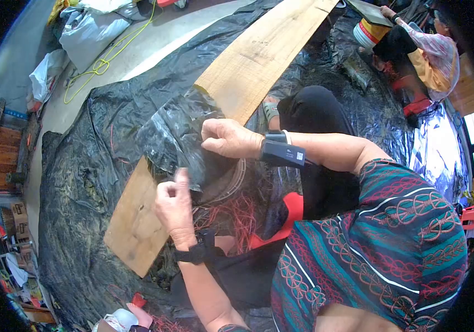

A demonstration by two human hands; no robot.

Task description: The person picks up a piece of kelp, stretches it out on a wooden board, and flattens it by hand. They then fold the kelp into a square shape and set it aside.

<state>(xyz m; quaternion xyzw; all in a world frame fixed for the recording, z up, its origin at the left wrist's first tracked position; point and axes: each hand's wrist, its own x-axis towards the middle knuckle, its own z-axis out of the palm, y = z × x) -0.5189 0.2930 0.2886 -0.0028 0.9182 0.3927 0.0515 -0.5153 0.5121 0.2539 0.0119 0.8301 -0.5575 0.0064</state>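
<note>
A crumpled sheet of black plastic [173,133] lies bunched in front of me, over part of a wooden board. My right hand [228,138] is closed at its right side, fingers curled against the plastic. Lower down is my left hand [175,202], with curled fingers and a raised, slightly blurred thumb close to the sheet's lower edge. What sits between its fingers is hidden. Below the plastic shows the curved rim of a round container [236,183]. Tangled red strings [237,221] lie beside the rim, near my legs.
A long plank [267,52] runs toward the top, and a shorter board [136,224] lies at left. Black sheeting [76,232] covers the ground. A red plastic piece [284,221] is near my leg. Another person [433,58] sits at upper right beside a bucket [367,36].
</note>
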